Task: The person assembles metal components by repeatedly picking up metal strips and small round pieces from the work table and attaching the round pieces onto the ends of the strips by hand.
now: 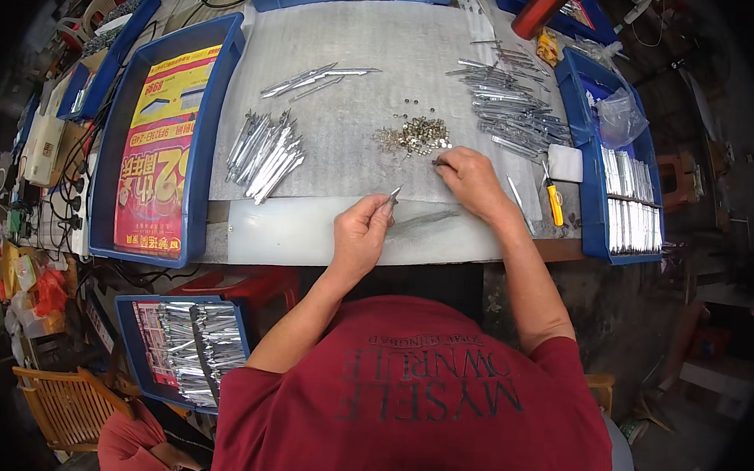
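My left hand [360, 234] is closed on a slim metal piece whose pointed tip [396, 192] sticks up past the thumb and forefinger. At the near edge of a pile of small silver and brass-coloured metal parts [423, 138], my right hand [473, 183] has its thumb and fingers pinched together. What it holds, if anything, is too small to make out. Thin silver metal strips [263, 158] lie in a heap to the left, with a few longer ones [317, 78] behind. A larger heap of slim metal pieces [514, 107] spreads to the right of the small parts.
A pale board [308, 231] runs along the table's near edge. At right lie a yellow-handled tool [555, 205], a white block [565, 163] and a blue tray [597, 216] of metal strips. A blue tray [198, 173] lined with a printed sheet stands left; another filled tray [125, 328] sits lower.
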A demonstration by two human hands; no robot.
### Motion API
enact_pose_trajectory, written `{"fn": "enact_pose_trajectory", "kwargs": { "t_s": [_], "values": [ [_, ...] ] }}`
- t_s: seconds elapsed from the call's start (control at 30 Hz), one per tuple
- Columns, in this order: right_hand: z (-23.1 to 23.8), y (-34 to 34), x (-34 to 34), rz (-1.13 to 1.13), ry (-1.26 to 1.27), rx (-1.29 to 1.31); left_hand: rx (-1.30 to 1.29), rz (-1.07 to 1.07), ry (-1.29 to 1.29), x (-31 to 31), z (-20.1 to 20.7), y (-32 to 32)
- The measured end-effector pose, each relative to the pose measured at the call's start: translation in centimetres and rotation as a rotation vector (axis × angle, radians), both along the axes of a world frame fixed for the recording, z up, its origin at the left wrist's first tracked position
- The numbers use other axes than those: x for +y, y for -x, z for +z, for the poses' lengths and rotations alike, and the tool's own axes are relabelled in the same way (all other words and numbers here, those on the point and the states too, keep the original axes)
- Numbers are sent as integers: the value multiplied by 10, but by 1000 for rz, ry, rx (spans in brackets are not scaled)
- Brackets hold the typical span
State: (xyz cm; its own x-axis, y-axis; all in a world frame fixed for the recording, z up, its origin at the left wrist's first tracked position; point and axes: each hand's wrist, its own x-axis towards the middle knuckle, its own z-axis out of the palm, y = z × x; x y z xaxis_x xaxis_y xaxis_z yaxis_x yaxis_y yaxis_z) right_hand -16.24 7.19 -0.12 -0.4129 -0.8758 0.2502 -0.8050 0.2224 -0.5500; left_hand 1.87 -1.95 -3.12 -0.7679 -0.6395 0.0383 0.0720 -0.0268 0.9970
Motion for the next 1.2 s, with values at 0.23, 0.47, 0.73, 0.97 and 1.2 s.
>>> {"fn": "enact_pose_trajectory", "kwargs": {
  "t_s": [0.23,0.47,0.73,0.97,1.2],
  "values": [
    [2,6,-2,-61,-32,4,-19,-5,-1,-1,0,-1],
    [-5,2,-10,-4,-51,132,-60,11,-22,-1,3,-1],
    [-11,-6,-19,-122,-140,230,21,4,-95,-1,3,-1],
    [-15,-4,-19,-172,-121,182,58,33,-82,-3,2,1],
    [16,-34,-5,-260,102,-488,-38,88,72,3,14,-2]
  ]
}}
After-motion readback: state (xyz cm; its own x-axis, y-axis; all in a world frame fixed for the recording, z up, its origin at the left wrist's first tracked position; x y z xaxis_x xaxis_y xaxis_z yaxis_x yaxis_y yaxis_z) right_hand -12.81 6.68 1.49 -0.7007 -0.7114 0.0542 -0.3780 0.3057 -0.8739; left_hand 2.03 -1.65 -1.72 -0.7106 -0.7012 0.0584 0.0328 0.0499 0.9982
